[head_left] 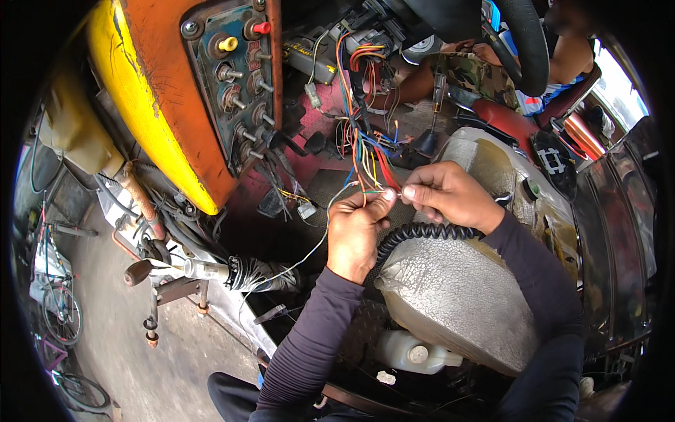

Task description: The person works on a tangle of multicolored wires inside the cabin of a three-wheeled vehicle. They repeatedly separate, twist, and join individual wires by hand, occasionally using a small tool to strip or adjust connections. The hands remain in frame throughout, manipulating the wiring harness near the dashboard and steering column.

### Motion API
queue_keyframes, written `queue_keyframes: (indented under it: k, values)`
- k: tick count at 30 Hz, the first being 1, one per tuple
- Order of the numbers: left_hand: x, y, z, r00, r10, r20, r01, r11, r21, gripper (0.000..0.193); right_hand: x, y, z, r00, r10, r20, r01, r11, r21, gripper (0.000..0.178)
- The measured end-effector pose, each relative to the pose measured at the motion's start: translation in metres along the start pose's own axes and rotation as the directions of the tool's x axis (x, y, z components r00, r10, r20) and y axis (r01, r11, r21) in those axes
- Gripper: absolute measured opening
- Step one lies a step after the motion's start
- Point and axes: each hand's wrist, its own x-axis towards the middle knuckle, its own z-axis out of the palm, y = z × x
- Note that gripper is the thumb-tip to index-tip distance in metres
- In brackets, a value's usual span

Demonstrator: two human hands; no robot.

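Note:
Both my hands are raised in the middle of the view, fingertips almost meeting. My left hand [355,232] is closed in a pinch on a thin wire, thumb on top. Just to its right, my right hand [450,191] also pinches a wire end, its fingers curled together. Behind them hangs a loose wiring harness [360,133] of red, orange, blue, green and white strands, several with free ends. A long pale wire [309,257] trails from near my left hand down to the left. The exact joint between the fingertips is too small to make out.
A coiled black cable [429,231] runs under my right wrist over a cracked grey cover [453,295]. Left stands an orange and yellow panel [158,91] with toggle switches [228,74]. A steering wheel [529,49], another person's camouflage-clad leg [481,74] and a white plastic reservoir [415,352] are nearby.

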Motion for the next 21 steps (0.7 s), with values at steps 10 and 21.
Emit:
queue_keyframes:
  k: [10, 21]
  values:
    - [-0.001, 0.0, -0.001, 0.998, -0.062, 0.002, 0.062, 0.993, -0.097, 0.011, -0.004, 0.01, 0.011, 0.675, -0.694, 0.25, 0.456, 0.126, -0.881, 0.024]
    - [-0.002, 0.004, -0.006, 0.997, -0.069, 0.036, 0.072, 0.994, -0.086, 0.022, -0.004, 0.013, -0.003, 0.937, -0.291, -0.191, 0.171, 0.863, -0.476, 0.017]
